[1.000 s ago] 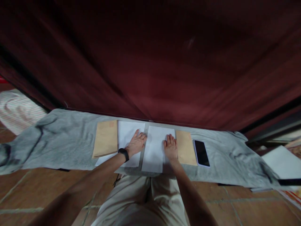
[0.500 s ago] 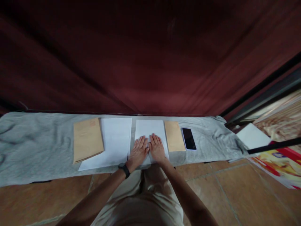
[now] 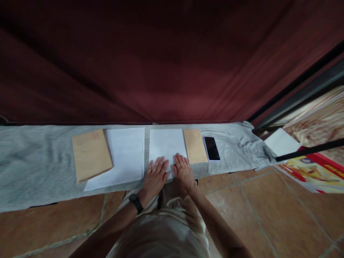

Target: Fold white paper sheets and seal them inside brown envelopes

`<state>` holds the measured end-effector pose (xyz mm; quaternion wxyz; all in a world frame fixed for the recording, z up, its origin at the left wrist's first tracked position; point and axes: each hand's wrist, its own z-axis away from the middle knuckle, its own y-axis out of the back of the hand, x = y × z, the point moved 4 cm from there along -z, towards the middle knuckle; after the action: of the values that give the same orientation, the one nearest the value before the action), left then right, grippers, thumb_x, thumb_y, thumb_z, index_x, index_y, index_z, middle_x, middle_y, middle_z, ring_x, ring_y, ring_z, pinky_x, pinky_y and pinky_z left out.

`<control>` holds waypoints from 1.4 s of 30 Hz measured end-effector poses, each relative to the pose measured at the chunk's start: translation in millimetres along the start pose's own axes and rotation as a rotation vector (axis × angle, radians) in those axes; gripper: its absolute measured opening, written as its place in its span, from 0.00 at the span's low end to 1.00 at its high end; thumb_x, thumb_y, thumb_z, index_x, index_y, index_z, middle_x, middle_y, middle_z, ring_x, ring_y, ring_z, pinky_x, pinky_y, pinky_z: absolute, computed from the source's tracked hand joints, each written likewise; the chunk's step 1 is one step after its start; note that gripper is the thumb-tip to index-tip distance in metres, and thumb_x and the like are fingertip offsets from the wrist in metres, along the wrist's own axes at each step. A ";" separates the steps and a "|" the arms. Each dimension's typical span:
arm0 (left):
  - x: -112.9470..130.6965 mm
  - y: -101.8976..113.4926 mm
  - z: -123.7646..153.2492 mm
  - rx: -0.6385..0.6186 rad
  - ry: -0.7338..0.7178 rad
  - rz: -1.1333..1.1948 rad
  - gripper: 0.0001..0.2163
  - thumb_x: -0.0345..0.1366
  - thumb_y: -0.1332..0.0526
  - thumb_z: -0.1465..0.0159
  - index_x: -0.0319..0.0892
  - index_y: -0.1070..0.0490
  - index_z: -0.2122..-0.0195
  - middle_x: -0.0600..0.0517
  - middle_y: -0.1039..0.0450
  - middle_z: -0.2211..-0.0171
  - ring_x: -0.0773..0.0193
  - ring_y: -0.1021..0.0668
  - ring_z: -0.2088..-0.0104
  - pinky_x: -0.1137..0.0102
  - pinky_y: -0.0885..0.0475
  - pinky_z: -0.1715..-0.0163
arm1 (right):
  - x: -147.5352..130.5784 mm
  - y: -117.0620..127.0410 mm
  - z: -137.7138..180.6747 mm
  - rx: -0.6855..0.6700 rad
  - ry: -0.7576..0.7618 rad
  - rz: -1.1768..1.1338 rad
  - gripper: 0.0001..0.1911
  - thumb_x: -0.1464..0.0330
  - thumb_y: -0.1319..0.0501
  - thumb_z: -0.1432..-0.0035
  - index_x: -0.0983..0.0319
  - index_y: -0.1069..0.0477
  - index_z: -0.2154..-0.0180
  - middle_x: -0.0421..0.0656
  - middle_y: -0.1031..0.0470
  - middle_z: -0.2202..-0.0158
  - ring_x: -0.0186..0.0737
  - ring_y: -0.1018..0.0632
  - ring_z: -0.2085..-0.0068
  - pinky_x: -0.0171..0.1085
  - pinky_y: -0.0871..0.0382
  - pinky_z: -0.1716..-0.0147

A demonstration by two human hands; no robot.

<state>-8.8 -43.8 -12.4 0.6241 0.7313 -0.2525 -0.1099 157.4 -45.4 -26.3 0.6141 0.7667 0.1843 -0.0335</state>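
**Palms down, mid-row**

We look down on a long, narrow worktop draped in rumpled grey cloth [image 3: 40,157]. At its middle lies a flat, rectangular sheet of plain white paper [image 3: 167,143], and both hands meet its near part. The left hand [image 3: 156,176] is released, palm down, fingers fanned over the sheet's near left portion. The right hand [image 3: 184,173] is likewise released and palm down, over the near right corner, fingers closer together. A small gap separates the two. A black wristwatch [image 3: 136,203] sits on the left wrist.

Left of the sheet, across a thin strip of bare cloth, we note a second, wider white paper [image 3: 127,154]; its left side runs under a large tan paper envelope [image 3: 91,156], set at a slant. Just right of the central sheet: a narrower tan envelope [image 3: 195,145]; contact between their edges we cannot tell. Next to it lies a dark-screened phone with a pale rim [image 3: 212,148].

Behind, a dark red hanging [image 3: 172,79] rises. Below, brown floor tiles [image 3: 231,211]. Far right: a red-and-yellow printed package [image 3: 314,170] near a white flat panel [image 3: 282,142].
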 end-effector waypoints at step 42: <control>15.3 -9.2 2.1 0.035 -0.211 -0.042 0.26 0.44 0.48 0.28 0.40 0.37 0.32 0.41 0.43 0.30 0.47 0.41 0.29 0.46 0.48 0.30 | 75.4 15.2 -89.9 -0.004 -0.500 0.130 0.29 0.64 0.52 0.29 0.68 0.43 0.31 0.57 0.49 0.27 0.58 0.44 0.28 0.67 0.59 0.33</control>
<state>5.3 -52.6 -19.4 0.5787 0.7315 -0.3033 -0.1949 216.7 55.8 -11.2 0.6429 0.7437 -0.0227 -0.1819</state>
